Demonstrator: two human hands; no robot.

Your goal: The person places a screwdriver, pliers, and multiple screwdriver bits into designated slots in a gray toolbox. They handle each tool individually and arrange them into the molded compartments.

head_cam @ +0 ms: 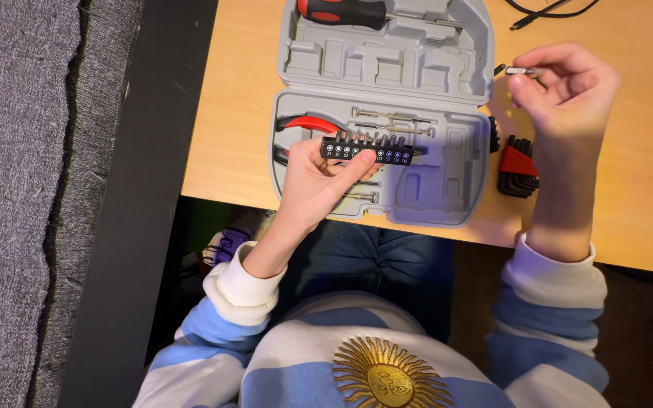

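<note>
Left hand (317, 185) pinching the black plastic bit-holder strip (366, 149), thumb on its front, over the lower tray of the open grey moulded tool case (447, 200), likely to steady it. Right hand (564, 87), up right of the case, nipping a small silver screwdriver bit (519, 71) between fingertips. Red-and-black screwdriver handle (341, 10) cut off at the case's top edge. Bit tip shape too small to read.

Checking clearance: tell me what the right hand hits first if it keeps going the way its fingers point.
The right hand, pinching a bit, points left toward the grey case. The lid's right edge likely comes first, though height is unclear.
</note>
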